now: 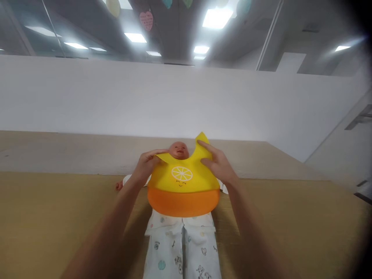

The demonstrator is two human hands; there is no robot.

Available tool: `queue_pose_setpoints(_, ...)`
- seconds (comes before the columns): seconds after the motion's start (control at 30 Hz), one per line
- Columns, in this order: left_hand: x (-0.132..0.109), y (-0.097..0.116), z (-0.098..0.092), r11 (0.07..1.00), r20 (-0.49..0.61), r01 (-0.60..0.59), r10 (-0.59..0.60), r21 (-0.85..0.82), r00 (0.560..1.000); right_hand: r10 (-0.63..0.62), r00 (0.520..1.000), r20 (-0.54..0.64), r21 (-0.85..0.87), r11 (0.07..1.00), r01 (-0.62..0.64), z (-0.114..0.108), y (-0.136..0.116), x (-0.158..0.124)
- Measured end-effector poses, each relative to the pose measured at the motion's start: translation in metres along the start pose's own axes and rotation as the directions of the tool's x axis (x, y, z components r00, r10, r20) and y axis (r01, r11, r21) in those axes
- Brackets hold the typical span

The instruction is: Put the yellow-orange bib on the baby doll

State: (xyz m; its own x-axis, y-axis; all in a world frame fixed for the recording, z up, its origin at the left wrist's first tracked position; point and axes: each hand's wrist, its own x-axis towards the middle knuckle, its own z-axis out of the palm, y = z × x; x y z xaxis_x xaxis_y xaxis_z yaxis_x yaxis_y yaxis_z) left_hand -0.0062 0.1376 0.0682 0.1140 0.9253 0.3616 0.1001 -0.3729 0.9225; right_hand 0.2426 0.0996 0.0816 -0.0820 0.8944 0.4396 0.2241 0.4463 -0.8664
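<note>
Hands [147,164] [217,164], lemon-print bib [183,182], doll [178,150]

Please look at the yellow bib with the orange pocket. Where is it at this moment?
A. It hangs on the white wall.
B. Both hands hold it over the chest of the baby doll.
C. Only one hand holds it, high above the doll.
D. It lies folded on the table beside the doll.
B: the left hand and the right hand each grip one neck strap of the bib, which covers the chest of the baby doll lying on the table.
</note>
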Motion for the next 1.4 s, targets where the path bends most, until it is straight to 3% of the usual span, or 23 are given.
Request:
queue_pose_setpoints(0.1,-0.001,0.001,0.003,0.998,0.024,0.031,-0.029,-0.053,0.999,0.147,0.989,-0.031,0.22,0.966,-0.136,-0.001,-0.002,0.0)
queue_pose_setpoints(0.23,-0.003,0.003,0.005,0.995,0.037,0.039,-0.036,-0.094,0.999,0.196,0.98,0.028,0.324,0.926,-0.194,-0.003,-0.005,-0.002)
queue_pose_setpoints(0.47,-0.005,0.01,0.006,0.999,0.061,0.033,-0.031,-0.031,0.998,0.172,0.968,0.182,0.169,0.964,-0.203,-0.006,-0.011,-0.005)
queue_pose_setpoints(0.6,-0.004,0.011,0.005,0.999,0.031,0.029,-0.028,-0.016,0.999,0.118,0.991,0.055,0.153,0.98,-0.125,-0.006,-0.005,-0.002)
queue_pose_setpoints(0.77,-0.004,0.008,0.005,0.998,-0.007,0.028,-0.028,-0.051,1.0,0.157,0.985,-0.077,0.235,0.963,-0.135,-0.002,0.007,0.004)
queue_pose_setpoints(0.9,-0.003,0.007,0.006,0.998,-0.003,-0.001,0.0,-0.064,1.0,0.029,0.985,-0.173,0.228,0.974,0.012,0.003,0.014,0.008)
queue_pose_setpoints(1.1,0.002,-0.008,0.007,0.988,-0.058,-0.065,0.058,-0.14,0.997,-0.036,0.993,-0.115,0.158,0.986,0.054,0.005,0.024,0.008)
queue_pose_setpoints(1.23,0.004,-0.019,0.013,0.985,-0.068,-0.085,0.075,-0.152,0.995,-0.015,0.997,-0.076,0.065,0.998,0.02,0.006,0.033,0.006)
queue_pose_setpoints(1.4,0.007,-0.023,0.017,0.973,-0.085,0.009,-0.029,-0.229,0.996,-0.01,0.999,-0.048,-0.012,1.0,0.009,0.004,0.041,0.007)
